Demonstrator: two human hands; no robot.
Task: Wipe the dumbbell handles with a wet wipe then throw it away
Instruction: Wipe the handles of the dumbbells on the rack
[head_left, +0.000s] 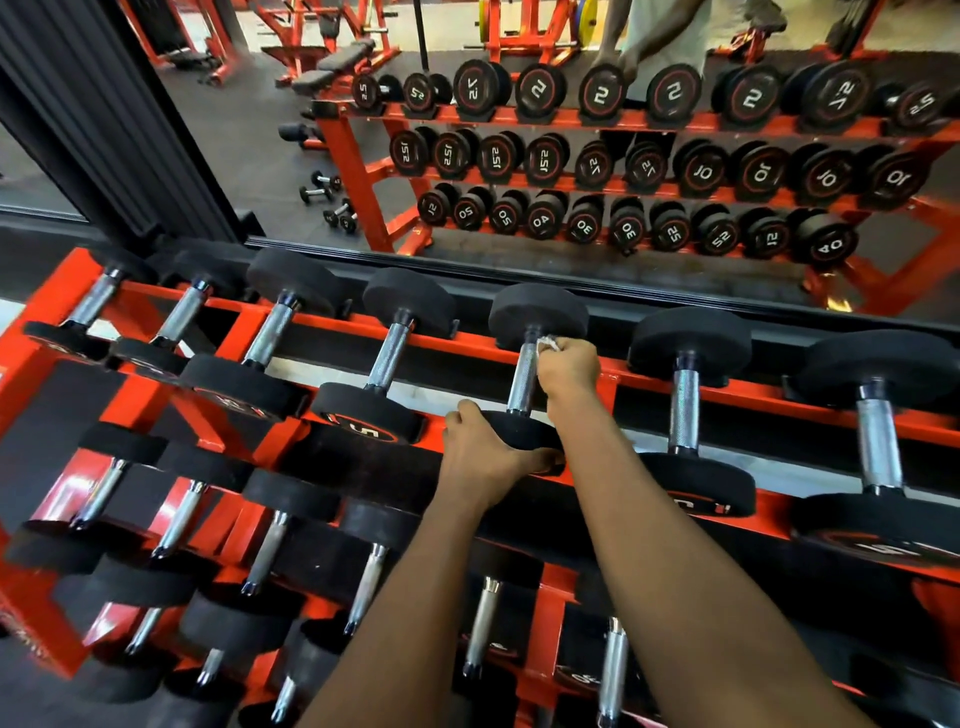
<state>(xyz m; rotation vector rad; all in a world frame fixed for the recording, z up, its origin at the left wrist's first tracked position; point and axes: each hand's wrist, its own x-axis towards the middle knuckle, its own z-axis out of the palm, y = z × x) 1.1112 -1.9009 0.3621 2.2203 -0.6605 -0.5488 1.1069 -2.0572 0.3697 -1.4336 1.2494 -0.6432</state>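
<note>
A big mirror (260, 156) fills the wall at the back. It shows rows of black weights on a rack like this one.

In front of it stands a long orange rack (457, 340) with shelves. Black dumbbells with shiny metal bars lie side by side on it, each one pointing from the front to the back.

One dumbbell (537, 312) in the middle of the top shelf is the one being cleaned. It rests on the rack between a neighbor on the left (387, 358) and a neighbor on the right (683, 410).

The left hand (483, 457) grips the near black end of this dumbbell, fingers curled over its edge.

The right hand (569, 366) is closed in a fist beside the handle (521, 384), up near the far black end.

The wet wipe (548, 343) is small, white and scrunched. It is squeezed in the right hand's fingers and pressed against the top part of the handle.
</note>
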